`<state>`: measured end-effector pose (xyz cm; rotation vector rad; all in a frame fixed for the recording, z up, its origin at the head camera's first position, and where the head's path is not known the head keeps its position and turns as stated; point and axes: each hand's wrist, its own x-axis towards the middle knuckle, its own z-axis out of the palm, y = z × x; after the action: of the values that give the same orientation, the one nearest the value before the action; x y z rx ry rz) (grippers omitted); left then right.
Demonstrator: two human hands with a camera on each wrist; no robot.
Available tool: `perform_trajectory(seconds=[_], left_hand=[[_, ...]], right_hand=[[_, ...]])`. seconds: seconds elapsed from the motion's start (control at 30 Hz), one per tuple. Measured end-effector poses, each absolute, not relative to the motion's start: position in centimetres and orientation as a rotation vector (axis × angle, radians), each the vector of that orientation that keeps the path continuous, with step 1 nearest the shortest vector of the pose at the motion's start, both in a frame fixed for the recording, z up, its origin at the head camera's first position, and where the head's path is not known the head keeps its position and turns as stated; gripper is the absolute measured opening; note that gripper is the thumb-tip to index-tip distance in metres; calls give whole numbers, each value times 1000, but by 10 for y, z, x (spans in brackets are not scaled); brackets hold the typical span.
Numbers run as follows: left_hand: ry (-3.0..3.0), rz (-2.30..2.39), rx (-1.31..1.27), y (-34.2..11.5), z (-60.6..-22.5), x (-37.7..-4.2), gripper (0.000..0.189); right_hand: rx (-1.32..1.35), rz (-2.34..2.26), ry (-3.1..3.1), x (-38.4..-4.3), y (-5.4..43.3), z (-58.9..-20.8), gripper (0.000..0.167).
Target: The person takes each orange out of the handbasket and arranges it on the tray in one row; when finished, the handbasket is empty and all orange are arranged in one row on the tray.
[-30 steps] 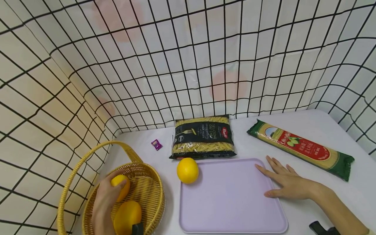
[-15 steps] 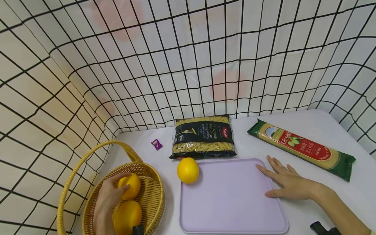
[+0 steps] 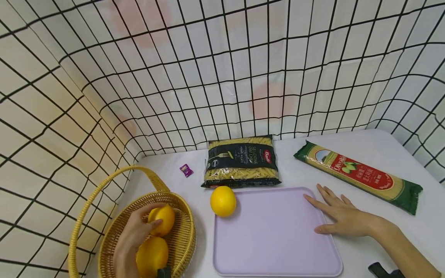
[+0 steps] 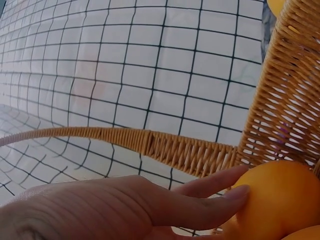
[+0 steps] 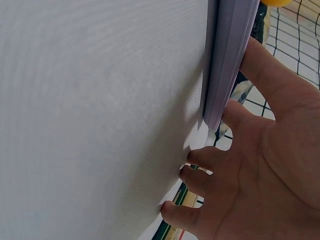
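My left hand (image 3: 130, 233) reaches into a woven wicker basket (image 3: 192, 224) and grips an orange (image 3: 165, 220), thumb on its near side. In the left wrist view the thumb and a finger lie against this orange (image 4: 280, 195). A second orange (image 3: 152, 255) lies in the basket just below it, partly covered by the wrist. My right hand (image 3: 342, 218) has its fingers spread, touching the right edge of a lilac tray (image 3: 274, 235); the right wrist view shows thumb and index fingertips against the tray's rim (image 5: 225, 65). Another orange (image 3: 223, 201) rests on the tray's far-left corner.
Behind the tray lies a bag of penne (image 3: 241, 162). A green-ended spaghetti pack (image 3: 359, 175) lies slanted at the right. A small purple wrapped candy (image 3: 186, 170) is beyond the basket. The tall basket handle (image 3: 74, 227) arches on the left. Black-gridded cloth walls (image 3: 222, 77) enclose the table.
My left hand has shifted right inside the basket, bringing the gripped orange from the left side toward the middle. The right hand stays at the tray's edge.
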<state>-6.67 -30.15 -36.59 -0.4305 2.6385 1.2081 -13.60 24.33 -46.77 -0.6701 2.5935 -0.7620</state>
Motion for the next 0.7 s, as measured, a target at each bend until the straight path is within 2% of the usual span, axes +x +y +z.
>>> perform_trajectory(seconds=[0.7], left_hand=[[2656,1210,-192,-294,-371,-64,55]], right_hand=[[-673,-782,2582,-136,244,-468,89]])
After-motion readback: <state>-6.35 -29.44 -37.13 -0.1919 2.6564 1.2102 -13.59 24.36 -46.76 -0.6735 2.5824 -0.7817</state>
